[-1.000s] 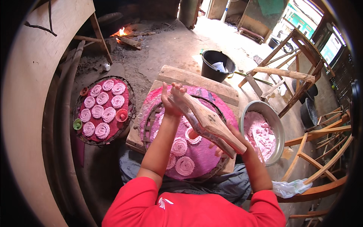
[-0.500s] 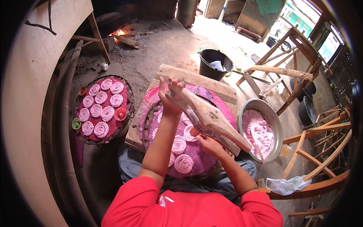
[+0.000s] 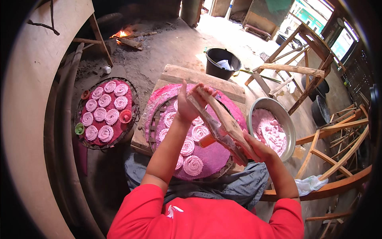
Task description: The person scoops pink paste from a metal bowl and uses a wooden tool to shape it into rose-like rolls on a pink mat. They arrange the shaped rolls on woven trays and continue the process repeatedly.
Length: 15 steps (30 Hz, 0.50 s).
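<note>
A hinged wooden press (image 3: 227, 119), made of two long planks, slants over the round tray (image 3: 152, 131) in front of me. My left hand (image 3: 190, 102) grips its upper end, fingers curled round the wood. Around the lower right end my right hand (image 3: 256, 147) is closed. An orange cylinder (image 3: 207, 140) sticks out from under the planks, above the purple cloth (image 3: 207, 161). Several pink swirls of dough (image 3: 193, 165) lie on that cloth, and the press hides some of the tray's right part.
At left, another woven tray holds pink swirls (image 3: 105, 133) with small red and green cups. A metal basin (image 3: 292, 137) of pink dough stands at right. Beyond are a black bucket (image 3: 223, 63), wooden frames (image 3: 294, 69) and a small fire (image 3: 120, 35).
My right hand has moved from beneath the press onto its lower right end. The press has turned steeper, and the orange cylinder now shows clearly. My left hand keeps its grip.
</note>
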{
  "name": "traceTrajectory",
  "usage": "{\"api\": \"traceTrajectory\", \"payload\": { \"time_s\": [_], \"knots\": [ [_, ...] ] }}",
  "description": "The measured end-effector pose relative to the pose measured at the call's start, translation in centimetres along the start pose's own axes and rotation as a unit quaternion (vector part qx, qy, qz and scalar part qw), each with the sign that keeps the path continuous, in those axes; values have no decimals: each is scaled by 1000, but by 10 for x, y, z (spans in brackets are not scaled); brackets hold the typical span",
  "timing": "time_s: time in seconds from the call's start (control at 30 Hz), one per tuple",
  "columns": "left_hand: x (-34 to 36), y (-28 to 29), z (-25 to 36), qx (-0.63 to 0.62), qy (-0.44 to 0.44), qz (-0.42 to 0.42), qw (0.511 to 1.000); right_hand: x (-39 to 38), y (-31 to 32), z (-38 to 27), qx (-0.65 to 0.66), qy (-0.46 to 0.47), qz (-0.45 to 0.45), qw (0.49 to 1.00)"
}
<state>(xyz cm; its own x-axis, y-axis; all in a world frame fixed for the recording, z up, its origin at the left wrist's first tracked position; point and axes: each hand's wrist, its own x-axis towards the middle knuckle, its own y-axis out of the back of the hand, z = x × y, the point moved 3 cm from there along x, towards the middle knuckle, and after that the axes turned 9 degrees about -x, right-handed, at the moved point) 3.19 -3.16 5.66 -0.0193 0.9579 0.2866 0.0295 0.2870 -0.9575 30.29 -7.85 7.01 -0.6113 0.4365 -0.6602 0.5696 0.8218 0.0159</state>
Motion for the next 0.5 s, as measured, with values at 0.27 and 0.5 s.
{"api": "traceTrajectory", "payload": {
  "time_s": [0.27, 0.5],
  "knots": [
    [-25, 42, -6, -43, -76, 9, 996, -15, -22, -16, -104, -5, 5, 995],
    [-26, 11, -9, -6, -99, 3, 995, -39, -31, -39, -132, -1, 94, 987]
  ]
}}
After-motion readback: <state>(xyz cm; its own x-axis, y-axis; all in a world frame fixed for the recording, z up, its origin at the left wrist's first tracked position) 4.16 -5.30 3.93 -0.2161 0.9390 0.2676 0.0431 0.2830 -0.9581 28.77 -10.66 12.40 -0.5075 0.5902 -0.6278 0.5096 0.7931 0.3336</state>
